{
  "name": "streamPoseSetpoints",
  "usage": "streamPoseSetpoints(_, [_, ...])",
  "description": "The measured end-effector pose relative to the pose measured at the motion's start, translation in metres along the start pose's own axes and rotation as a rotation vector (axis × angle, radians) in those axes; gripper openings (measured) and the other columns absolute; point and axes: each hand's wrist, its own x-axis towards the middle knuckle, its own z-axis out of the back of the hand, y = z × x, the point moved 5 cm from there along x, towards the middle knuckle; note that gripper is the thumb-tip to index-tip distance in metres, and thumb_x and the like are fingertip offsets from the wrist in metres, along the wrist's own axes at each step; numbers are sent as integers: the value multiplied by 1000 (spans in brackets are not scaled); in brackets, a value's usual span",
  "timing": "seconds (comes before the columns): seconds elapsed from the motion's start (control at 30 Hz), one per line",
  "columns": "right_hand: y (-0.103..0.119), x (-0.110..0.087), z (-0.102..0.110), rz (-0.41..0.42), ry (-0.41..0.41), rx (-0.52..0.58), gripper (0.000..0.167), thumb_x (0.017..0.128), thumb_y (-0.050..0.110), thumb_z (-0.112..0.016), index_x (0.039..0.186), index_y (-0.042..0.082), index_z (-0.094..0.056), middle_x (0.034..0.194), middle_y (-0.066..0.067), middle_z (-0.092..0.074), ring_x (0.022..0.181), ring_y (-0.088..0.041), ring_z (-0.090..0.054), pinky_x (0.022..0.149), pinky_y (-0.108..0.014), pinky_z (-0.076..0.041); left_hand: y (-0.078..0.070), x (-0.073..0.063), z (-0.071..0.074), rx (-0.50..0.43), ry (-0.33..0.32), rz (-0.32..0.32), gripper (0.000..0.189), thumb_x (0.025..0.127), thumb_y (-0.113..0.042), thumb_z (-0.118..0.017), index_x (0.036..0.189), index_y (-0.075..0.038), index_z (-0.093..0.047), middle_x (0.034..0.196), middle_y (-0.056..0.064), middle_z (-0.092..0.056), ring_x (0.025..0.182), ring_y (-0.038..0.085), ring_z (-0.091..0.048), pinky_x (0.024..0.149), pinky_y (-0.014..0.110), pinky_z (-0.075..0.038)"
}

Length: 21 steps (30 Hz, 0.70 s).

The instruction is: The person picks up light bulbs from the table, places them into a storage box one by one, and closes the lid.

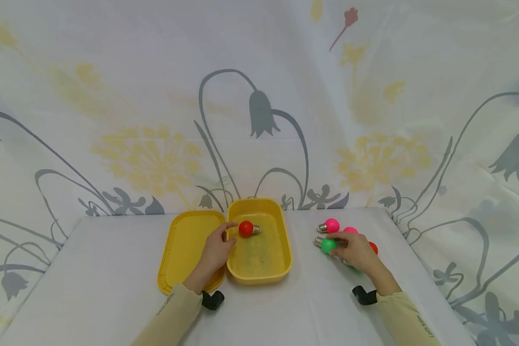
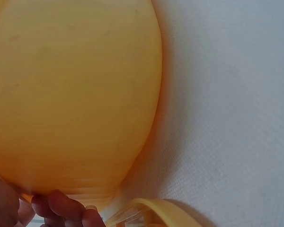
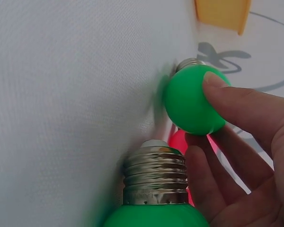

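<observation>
My left hand (image 1: 216,250) holds the left rim of the yellow box (image 1: 259,278), with thumb and forefinger at the edge; in the left wrist view its curled fingers (image 2: 66,208) lie against the wall. Inside the box lies a red light bulb (image 1: 245,228) with its metal base pointing right. On the right side of the table, my right hand (image 1: 358,251) pinches a green light bulb (image 1: 328,246) between thumb and fingers, its base pointing away from the palm. A second green bulb (image 3: 156,216) lies nearer the right wrist camera, partly cut off.
A flat yellow lid (image 1: 183,240) lies left of the box, partly under the left hand. Around the right hand are pink bulbs (image 1: 332,225) and another red bulb (image 1: 374,247). A flowered cloth (image 1: 259,158) hangs behind the white table (image 1: 112,283).
</observation>
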Motion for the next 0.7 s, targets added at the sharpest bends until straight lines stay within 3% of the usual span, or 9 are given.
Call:
streamPoseSetpoints(0.3, [4, -1, 4, -13, 1, 55, 36, 81, 7, -81, 116, 4, -73, 111, -17, -66, 97, -34, -68, 81, -41, -56, -1, 2, 0, 4, -1, -5, 38, 95, -5, -61, 131, -14, -61, 78, 6, -37, 71, 21, -40, 60, 31, -31])
streamPoseSetpoints(0.5, [3, -1, 4, -40, -2, 113, 37, 82, 9, -81, 117, 5, -72, 116, -18, -65, 101, -34, -68, 80, -37, -56, 0, 1, 0, 13, 1, 9, 38, 95, -6, -61, 132, -14, -61, 80, 6, -36, 76, 22, -42, 62, 31, -33])
streamPoseSetpoints(0.7, [8, -2, 3, -12, -29, 161, 38, 81, 7, -81, 118, 2, -72, 120, -21, -65, 101, -37, -68, 80, -33, -56, 1, 1, 0, 6, -2, 5, 38, 95, -6, -61, 132, -14, -61, 79, 6, -37, 74, 22, -41, 61, 31, -32])
